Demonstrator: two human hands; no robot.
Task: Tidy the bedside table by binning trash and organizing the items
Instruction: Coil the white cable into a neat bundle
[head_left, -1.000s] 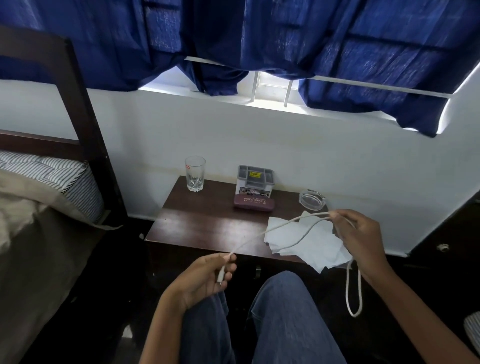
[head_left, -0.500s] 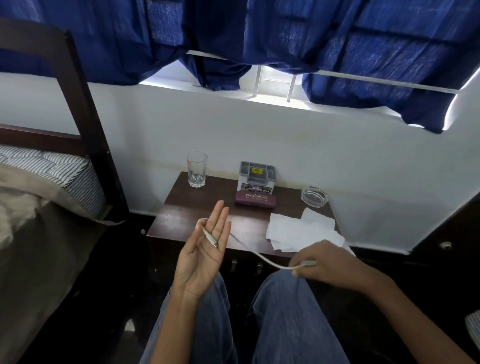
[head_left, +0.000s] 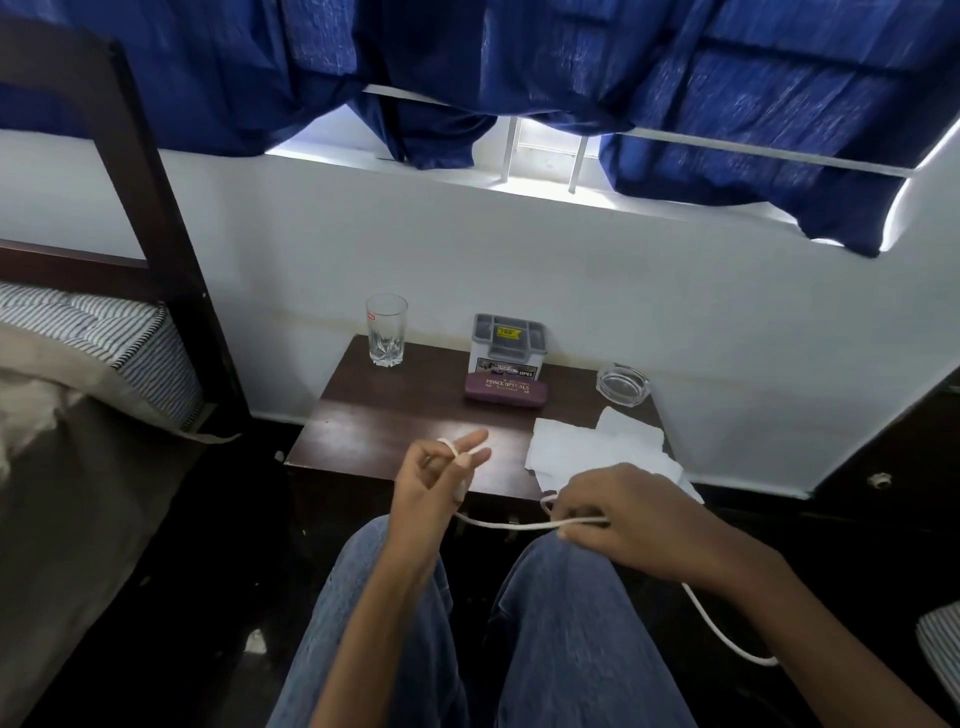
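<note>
While I look down through the head camera, the left hand (head_left: 434, 483) is held up against the front edge of the bench (head_left: 395, 415), palm turned inward. Two of its fingers (head_left: 475, 440) reach out nearly straight and the others are curled. A turn of the white cable (head_left: 519, 525) is looped round the outstretched ones, with what looks like the plug end lying against the palm. From there the cable sags across the gap between my knees (head_left: 566, 623) to the right hand (head_left: 628, 519), whose fingers (head_left: 576, 512) are bent and pinch the cord, a small loop showing just above them. The rest of the cable comes out under the right wrist and hangs in a curve toward the lower right. On the bench, white paper sheets (head_left: 597, 441) lie crumpled at the front right corner, partly hidden by the right hand. A drinking glass (head_left: 386, 330) stands upright at the back left corner. A grey box (head_left: 509, 345) sits at the middle of the back edge, with a maroon glasses case (head_left: 505, 389) touching its front. A glass ashtray (head_left: 622, 383) sits at the back right corner. A bed (head_left: 104, 364) flanks the bench on the left, and blue curtains (head_left: 571, 62) hang above.
</note>
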